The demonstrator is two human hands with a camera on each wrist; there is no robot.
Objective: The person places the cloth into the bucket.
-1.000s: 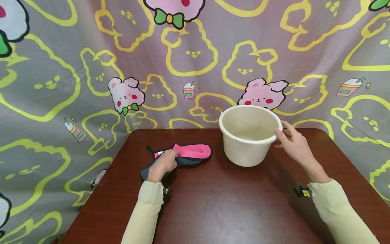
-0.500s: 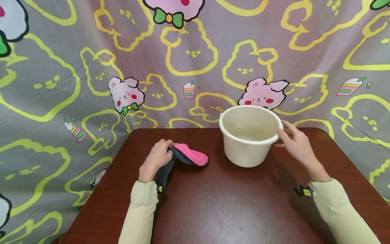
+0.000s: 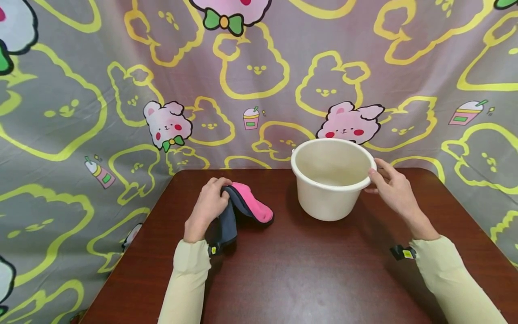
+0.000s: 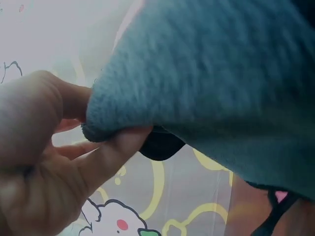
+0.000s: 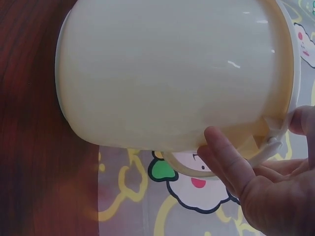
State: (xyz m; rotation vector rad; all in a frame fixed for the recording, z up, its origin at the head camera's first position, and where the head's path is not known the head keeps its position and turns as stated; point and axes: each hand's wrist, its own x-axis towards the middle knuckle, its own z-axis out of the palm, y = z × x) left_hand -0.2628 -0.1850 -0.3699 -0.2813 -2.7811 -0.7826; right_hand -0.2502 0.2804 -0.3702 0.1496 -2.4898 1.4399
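Observation:
My left hand (image 3: 206,204) pinches a cleaning cloth (image 3: 255,202), pink on one side and grey-blue on the other with dark edging. The cloth hangs folded from the grip, its ends draping low over the table. In the left wrist view, thumb and fingers close on the folded edge of the fuzzy grey-blue cloth (image 4: 197,73). To the right stands a cream plastic bucket (image 3: 328,200), upright. My right hand (image 3: 394,191) holds its right rim. The right wrist view has the thumb at the rim and fingers against the outer wall of the bucket (image 5: 162,78), beside the handle joint.
The dark red-brown wooden table (image 3: 303,270) has rounded far corners. A grey and pink curtain (image 3: 259,81) with cartoon bears and rabbits hangs behind it and along its left side.
My left hand has lifted the cloth at its middle, so it now hangs folded instead of lying flat. My right hand and the bucket have hardly moved.

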